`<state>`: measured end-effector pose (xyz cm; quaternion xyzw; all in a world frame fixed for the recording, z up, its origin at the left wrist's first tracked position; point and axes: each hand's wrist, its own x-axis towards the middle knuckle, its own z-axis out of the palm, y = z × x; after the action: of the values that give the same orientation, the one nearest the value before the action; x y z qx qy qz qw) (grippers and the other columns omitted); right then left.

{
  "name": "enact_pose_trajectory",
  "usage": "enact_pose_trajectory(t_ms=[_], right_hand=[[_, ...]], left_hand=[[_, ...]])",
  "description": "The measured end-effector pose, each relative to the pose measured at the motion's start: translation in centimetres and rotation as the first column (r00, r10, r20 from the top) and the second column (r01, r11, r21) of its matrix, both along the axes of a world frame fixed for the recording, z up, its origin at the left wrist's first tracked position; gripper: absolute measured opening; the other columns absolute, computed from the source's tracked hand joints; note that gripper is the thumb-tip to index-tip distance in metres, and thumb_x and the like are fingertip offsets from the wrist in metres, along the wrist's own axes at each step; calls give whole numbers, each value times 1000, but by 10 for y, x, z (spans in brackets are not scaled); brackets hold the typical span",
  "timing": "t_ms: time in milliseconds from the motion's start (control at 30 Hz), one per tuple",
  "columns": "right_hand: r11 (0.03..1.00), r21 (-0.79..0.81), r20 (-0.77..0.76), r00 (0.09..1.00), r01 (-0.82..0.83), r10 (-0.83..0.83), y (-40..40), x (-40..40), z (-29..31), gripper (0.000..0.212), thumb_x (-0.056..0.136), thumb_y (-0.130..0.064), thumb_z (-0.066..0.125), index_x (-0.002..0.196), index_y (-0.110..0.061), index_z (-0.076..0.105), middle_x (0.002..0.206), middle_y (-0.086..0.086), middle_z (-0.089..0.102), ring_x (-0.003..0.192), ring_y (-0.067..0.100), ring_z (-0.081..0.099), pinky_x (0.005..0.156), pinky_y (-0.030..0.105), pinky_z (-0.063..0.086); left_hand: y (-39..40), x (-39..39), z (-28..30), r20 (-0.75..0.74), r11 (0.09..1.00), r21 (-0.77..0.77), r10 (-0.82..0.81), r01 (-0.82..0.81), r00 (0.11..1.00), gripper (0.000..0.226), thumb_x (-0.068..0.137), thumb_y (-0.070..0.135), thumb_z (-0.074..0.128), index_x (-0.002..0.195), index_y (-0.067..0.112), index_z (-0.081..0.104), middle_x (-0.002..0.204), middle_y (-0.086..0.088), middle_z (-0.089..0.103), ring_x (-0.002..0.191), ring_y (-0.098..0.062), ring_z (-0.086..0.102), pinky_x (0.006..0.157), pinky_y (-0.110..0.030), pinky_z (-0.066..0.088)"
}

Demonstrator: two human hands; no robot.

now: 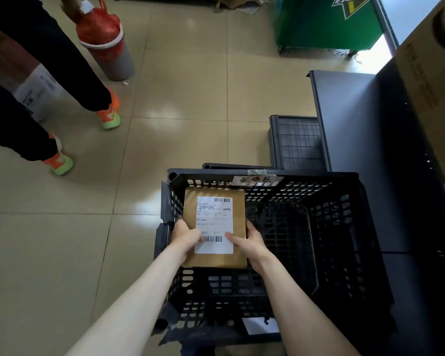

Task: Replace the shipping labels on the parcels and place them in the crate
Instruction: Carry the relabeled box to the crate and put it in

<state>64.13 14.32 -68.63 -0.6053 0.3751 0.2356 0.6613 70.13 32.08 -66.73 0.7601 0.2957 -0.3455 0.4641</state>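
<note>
Brown cardboard makes up the parcel [215, 260], a flat rectangular box held over the left part of the black perforated crate [344, 227], inside its rim. A white shipping label [214, 222] with barcodes near its top and bottom covers the middle of the parcel's upper face. The left hand [186, 236] grips the parcel's left edge, thumb lying across the lower left corner of the label, fingers curled out of sight under the box. The right hand [251, 244] grips the right edge in the same way, its thumb resting on the label's lower right side. So the grip of both hands is closed on the parcel. Whether the box rests on the crate floor or hangs above it cannot be told.

A white paper tag [257, 179] with handwriting sits on the crate's far rim, and a small white slip [260, 326] lies at the near wall. The crate stands on a beige tiled floor [190, 86]. Beyond it lean dark plastic panels [297, 142], and a dark surface [357, 124] rises at the right beside a large cardboard box [432, 60]. Another person's legs in dark trousers and orange-green shoes [109, 114] stand at the left, near a grey bin [108, 47] lined with a red bag. A green cabinet [324, 21] stands at the far wall.
</note>
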Motion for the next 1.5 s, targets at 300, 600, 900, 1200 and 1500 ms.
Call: enact_pose_trajectory(t_ms=[300,600,900,1200,1500], right_hand=[[998,-57,-24,1000,-13,11,10,5,-23,84,87,-12,79,156,-24,34,132,0,67,114,16,66,102,39,53],[993,-99,-74,996,-59,52,12,5,-35,85,89,-15,77,158,-27,28,135,1,63,119,19,62,104,43,52],[986,-137,-84,993,-99,87,10,15,-45,81,90,-9,74,156,-19,28,137,4,60,118,18,58,101,35,52],[909,-392,-102,989,-142,111,17,22,-30,97,79,-21,84,157,-19,26,153,3,46,139,24,47,112,42,43],[805,-521,-87,956,-282,279,13,-2,60,73,83,-39,76,147,-27,44,148,-2,51,134,21,50,104,37,44]], left_hand=[[4,-2,-32,-13,999,9,42,-42,999,70,76,-9,67,137,14,41,128,-7,61,119,-30,57,97,-38,49],[0,-11,-53,10,998,45,39,-40,999,84,79,-5,74,149,17,34,137,-9,59,126,-30,56,105,-45,48],[-4,-3,-70,18,997,79,-11,10,1000,90,81,3,75,154,12,24,148,-14,49,134,-33,49,110,-49,44],[-3,-10,-55,61,993,117,-24,17,998,89,77,2,71,153,20,28,139,-9,58,127,-30,56,106,-42,48],[4,-14,32,151,964,145,-243,221,958,71,86,19,69,150,19,39,150,-7,47,137,-27,44,106,-38,42]])
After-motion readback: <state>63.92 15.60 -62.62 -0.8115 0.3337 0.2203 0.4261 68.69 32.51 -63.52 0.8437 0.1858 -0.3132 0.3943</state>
